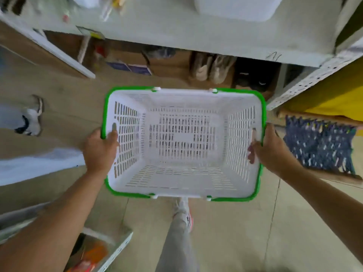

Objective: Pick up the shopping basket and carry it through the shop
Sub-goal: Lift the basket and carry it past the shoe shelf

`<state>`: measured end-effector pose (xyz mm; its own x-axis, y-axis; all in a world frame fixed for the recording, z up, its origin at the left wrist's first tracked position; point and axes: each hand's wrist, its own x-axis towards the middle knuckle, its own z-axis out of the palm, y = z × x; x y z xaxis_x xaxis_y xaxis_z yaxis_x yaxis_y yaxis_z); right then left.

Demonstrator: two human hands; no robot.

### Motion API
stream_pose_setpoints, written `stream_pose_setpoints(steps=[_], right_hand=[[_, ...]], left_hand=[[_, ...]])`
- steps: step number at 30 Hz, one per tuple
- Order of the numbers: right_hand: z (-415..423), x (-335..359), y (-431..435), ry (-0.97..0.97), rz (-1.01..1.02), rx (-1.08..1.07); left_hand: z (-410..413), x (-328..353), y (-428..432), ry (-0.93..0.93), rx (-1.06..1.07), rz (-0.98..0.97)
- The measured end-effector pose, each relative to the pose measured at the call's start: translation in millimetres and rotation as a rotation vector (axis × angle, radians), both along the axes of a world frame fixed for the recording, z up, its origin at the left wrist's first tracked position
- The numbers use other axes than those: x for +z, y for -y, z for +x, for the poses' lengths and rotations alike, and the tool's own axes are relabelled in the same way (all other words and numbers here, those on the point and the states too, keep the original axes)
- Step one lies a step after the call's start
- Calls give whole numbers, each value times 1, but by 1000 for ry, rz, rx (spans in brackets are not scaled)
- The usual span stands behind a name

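White plastic basket (182, 142), empty, light, stiff; left hand (100, 150) and right hand (273, 152) fingers are clamping its short-side rims.

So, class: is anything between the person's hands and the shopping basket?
No. The left hand and right hand already grip the basket by its side rims, thumbs inside, nothing between. The basket is empty.

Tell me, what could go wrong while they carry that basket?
The basket is held by its side rims, left hand and right hand, with its green handles folded down, so a grip might slip. The white shelf is close ahead, so the basket could bump it. Someone's shoe is nearby on the left, so they might collide.
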<state>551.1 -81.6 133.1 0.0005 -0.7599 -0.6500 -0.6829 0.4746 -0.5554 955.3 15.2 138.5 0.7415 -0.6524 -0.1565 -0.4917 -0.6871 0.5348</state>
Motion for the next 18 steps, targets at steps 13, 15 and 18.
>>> stream_pose_setpoints(steps=[13,15,18], right_hand=[[74,-166,35,-515,65,211],[77,-186,35,-517,93,178],[78,-203,41,-394,215,1]], left_hand=[[74,-180,68,66,-282,504],[72,-194,73,-123,-242,530],[71,-205,79,-260,-171,588]])
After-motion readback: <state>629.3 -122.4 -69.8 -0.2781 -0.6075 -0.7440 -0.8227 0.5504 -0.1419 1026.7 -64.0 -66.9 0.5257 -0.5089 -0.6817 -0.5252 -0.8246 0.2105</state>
